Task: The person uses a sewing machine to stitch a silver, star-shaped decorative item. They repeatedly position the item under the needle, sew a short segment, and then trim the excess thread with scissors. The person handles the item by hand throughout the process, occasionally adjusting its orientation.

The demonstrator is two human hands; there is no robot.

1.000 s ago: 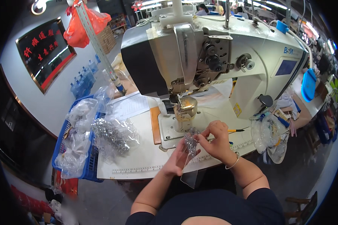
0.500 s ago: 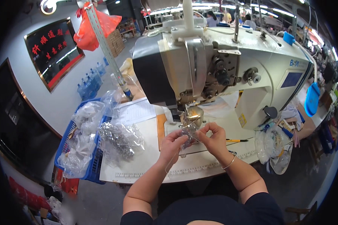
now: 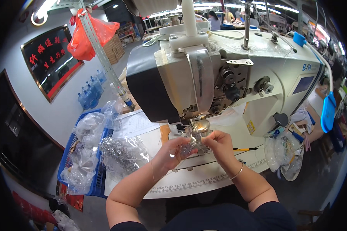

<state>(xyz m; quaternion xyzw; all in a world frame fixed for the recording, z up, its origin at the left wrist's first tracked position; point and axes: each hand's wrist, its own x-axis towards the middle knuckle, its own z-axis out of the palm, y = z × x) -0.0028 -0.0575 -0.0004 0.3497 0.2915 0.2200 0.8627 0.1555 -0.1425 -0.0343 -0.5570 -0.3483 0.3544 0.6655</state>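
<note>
Both hands are closed at the needle area of a large white sewing machine [image 3: 293,73], just in front of its lit metal foot [image 3: 201,125]. My left hand [image 3: 172,153] pinches a small shiny, see-through silvery piece [image 3: 186,148]; I cannot make out its kind. My right hand [image 3: 219,146] has thumb and forefinger pressed together at the piece's right side, where a thin silvery part shows. A fine thread [image 3: 153,169] hangs in a loop by my left wrist. The fingers partly cover the piece.
Left on the white table lies a clear bag of silvery strands [image 3: 123,154], near printed paper sheets [image 3: 137,124]. Beyond the table edge stands a blue basket [image 3: 100,181] of clear bags. A yellow-and-black pen [image 3: 245,149] is right of my right hand; more bags [image 3: 283,150] are further right.
My head view has shifted, and the machine looks nearer. My left hand has turned and moved slightly left, the piece still in its fingers. My right hand stays pinched beside it.
</note>
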